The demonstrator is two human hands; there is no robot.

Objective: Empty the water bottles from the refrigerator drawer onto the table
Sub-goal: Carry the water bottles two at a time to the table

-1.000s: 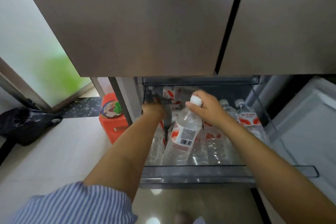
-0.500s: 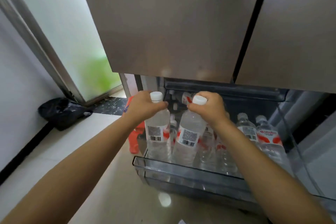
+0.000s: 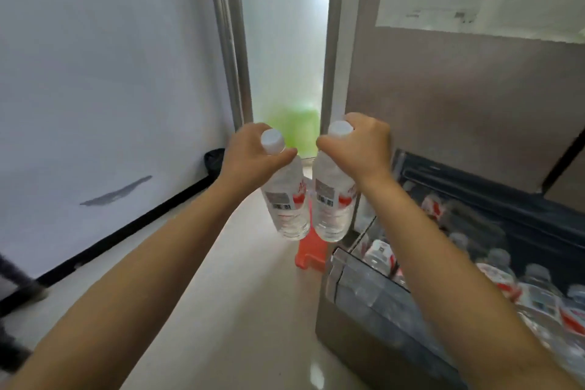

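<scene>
Carry step, I'd say: two bottles are out of the fridge and on their way to the table, which isn't in view yet. The left hand [image 3: 250,152] is clamped round the neck of a clear plastic water bottle with a white cap and red-and-white label [image 3: 286,199]; the right hand [image 3: 361,149] grips the neck of a second clear white-capped bottle [image 3: 332,203] the same way. Both bottles hang by the neck, side by side, bases nearly touching, in the air over the pale tiled floor [image 3: 240,310] and left of the pulled-out clear plastic fridge drawer [image 3: 364,291].

Plenty more bottles [image 3: 538,288] lie in that drawer, so the job's prob. early on. Next move calls for turning away from the brown fridge door [image 3: 459,98], finding the table and setting both down upright w/o knocking them together; neck grips let them swing, so a steady walk matters.

Vs. half a sec ago: the bottles were only just lifted, bases level w/ the drawer's front rim. Now they're clear of it and further left, and the view has swung toward the white wall [image 3: 110,73] and frosted glass door [image 3: 285,41]. An orange plastic stool [image 3: 308,255] shows below the bottles.
</scene>
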